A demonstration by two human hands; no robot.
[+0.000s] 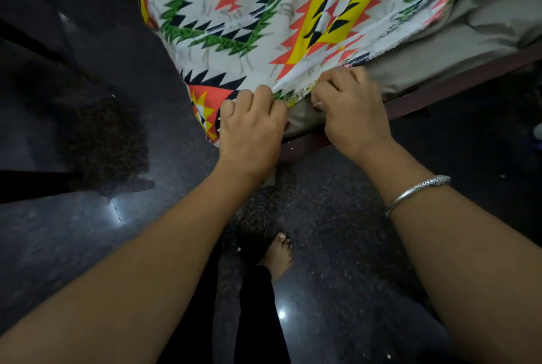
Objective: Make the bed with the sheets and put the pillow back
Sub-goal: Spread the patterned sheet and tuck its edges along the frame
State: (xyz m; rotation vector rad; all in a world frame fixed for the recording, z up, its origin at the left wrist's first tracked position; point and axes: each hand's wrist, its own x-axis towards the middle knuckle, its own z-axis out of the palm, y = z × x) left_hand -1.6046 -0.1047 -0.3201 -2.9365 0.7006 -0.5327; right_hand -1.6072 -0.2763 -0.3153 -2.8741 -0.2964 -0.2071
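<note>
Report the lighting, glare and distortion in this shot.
Head view: the room is dim, the patterned sheet is the brightest area and the dark polished floor is nearly black. Small glare spots shine off the floor near the forearms. The wide-angle lens makes the forearms loom large toward the lower corners. The left hand and right hand, gripping the sheet's edge, look reasonably sharp.

sheet (264, 11) on mattress (469, 29), bed frame (440, 94) beneath
</note>
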